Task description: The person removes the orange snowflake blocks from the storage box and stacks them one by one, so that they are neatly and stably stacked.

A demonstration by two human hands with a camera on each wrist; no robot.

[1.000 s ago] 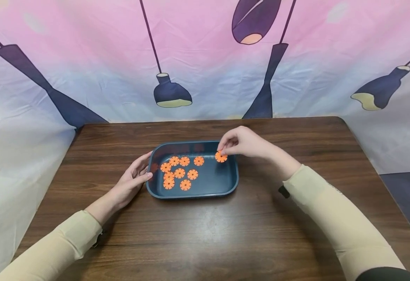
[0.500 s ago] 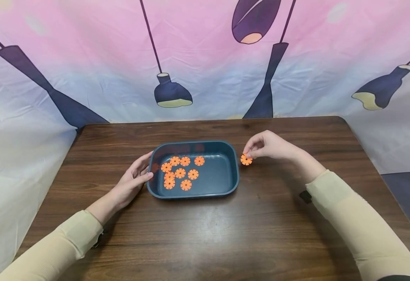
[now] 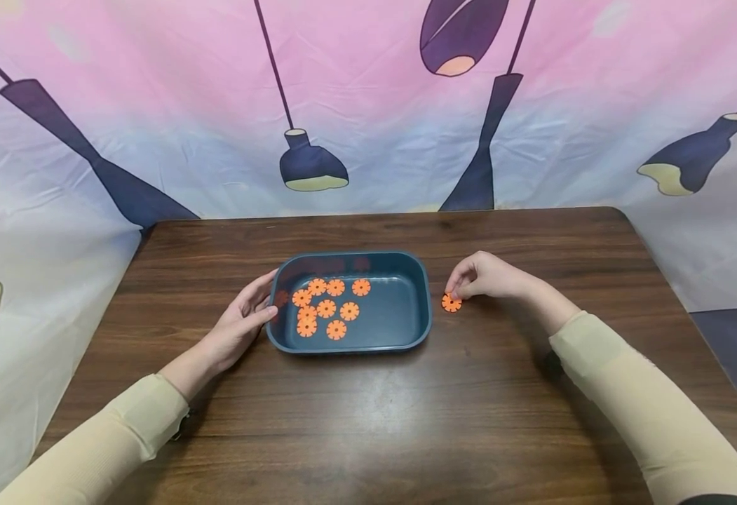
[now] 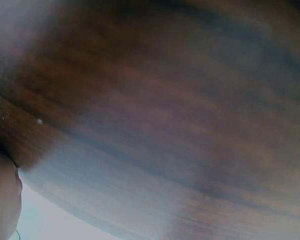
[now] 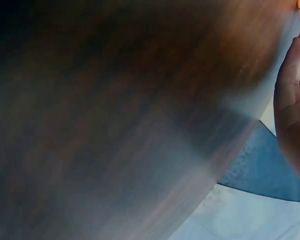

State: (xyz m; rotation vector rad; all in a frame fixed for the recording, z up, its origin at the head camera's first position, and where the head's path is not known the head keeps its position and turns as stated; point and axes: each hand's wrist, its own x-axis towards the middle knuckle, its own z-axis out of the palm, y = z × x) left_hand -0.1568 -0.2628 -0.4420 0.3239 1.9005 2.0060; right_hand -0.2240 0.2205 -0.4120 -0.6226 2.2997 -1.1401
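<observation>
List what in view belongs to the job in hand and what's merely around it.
In the work:
right hand, pinching a disc
other discs, in the tray
left hand, holding the tray

Just around it:
table, under the tray
cloth, behind the table

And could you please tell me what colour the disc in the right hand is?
The disc in the right hand is orange; the head view shows it best.

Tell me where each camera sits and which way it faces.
Head: on the head, facing forward and down at table, tray, left hand, right hand and sleeves.
Left wrist: on that wrist, facing blurred table; a bit of hand shows lower left.
Right wrist: on that wrist, facing table and backdrop; hand at right edge.
Shared: head and right wrist show right hand, held disc.
</observation>
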